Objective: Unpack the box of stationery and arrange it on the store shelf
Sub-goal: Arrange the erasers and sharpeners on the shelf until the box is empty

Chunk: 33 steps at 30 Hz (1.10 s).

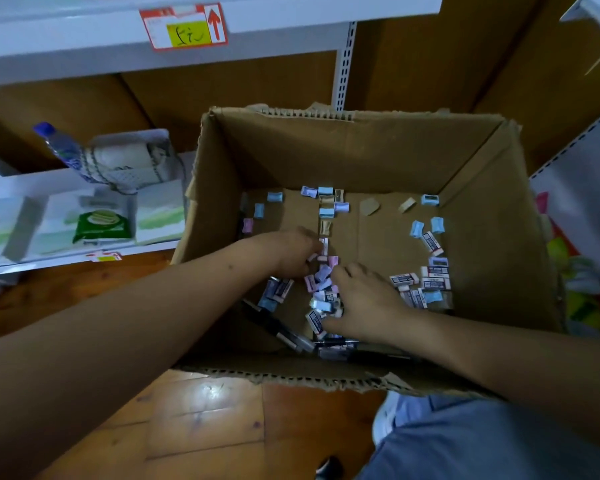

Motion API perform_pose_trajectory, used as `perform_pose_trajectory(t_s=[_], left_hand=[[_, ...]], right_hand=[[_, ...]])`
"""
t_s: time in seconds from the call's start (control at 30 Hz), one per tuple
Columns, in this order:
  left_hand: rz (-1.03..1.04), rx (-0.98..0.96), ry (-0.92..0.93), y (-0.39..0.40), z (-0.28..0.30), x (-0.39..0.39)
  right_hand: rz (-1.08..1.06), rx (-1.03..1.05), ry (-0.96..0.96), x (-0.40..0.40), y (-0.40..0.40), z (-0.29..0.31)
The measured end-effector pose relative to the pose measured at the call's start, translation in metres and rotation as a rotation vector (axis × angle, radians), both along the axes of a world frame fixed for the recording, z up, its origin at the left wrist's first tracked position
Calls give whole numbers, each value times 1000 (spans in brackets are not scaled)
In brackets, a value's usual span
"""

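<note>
Both forearms reach down into the open brown cardboard box (361,150). Left hand (288,252) and right hand (364,303), fingers curled, gather small pastel wrapped erasers (323,289) heaped mid-floor. Firm hold: can't tell.

Open brown cardboard box (361,157) with torn rim is sitting upright on wooden floor. Small wrapped rectangular erasers (430,275) in blue, pink, lilac and white are lying scattered across its bottom; dark pens (291,336) are lying along near wall.
</note>
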<state>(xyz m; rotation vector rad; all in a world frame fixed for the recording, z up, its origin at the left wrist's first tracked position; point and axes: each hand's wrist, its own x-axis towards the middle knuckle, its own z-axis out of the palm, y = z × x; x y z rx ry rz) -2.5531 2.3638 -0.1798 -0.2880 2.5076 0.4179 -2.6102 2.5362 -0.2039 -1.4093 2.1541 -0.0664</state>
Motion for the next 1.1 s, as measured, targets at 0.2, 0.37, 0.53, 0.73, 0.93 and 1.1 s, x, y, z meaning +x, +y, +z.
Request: perform_pose_trajectory(t_s=[0.2, 0.37, 0.53, 0.73, 0.93, 1.1], left_hand=[[-2, 17, -32, -3, 0, -3], [-30, 32, -32, -4, 4, -3], [-14, 36, -80, -17, 2, -5], [139, -60, -234, -55, 9, -7], [330, 8, -19, -69, 26, -26], [346, 147, 140, -46, 46, -29]], right_hand=[[4, -101, -76, 2, -4, -8], [76, -159, -121, 4, 1, -13], [27, -77, -207, -12, -7, -12], [29, -148, -338, -56, -45, 1], [4, -217, -296, -113, -71, 40], [-174, -402, -462, -122, -64, 89]])
